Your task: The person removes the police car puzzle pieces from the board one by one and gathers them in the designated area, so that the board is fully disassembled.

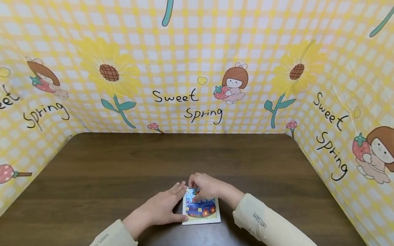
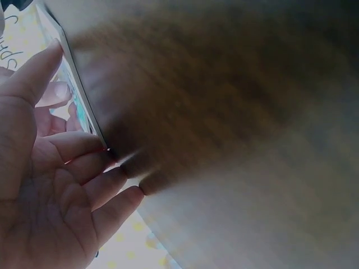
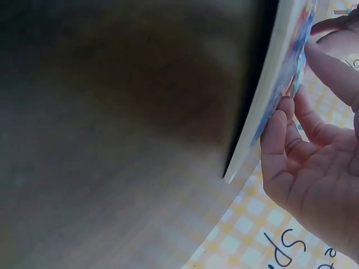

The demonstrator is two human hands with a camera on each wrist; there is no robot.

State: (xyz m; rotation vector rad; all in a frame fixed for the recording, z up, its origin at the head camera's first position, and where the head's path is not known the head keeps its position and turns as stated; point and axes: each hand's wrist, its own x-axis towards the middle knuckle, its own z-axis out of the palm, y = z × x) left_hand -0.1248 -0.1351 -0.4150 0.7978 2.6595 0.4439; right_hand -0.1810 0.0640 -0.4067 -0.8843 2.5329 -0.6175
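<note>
A small jigsaw puzzle (image 1: 201, 210) in a white frame lies on the brown table, its picture showing a blue vehicle with red and yellow wheels. Along its left side rests my left hand (image 1: 163, 206), fingers extended at the upper left edge and thumb on the lower left corner. My right hand (image 1: 206, 187) reaches over the top part of the puzzle from the right. Its thumb and curled fingers pinch a light-blue puzzle piece (image 1: 193, 192) at the upper left, mostly covered by the fingers. In the right wrist view, the fingertips (image 3: 275, 120) sit right at the picture's surface.
The dark wood table (image 1: 123, 164) extends behind and to both sides of the puzzle. A yellow checked cloth (image 1: 184, 61) with flowers and lettering hangs around its back and sides.
</note>
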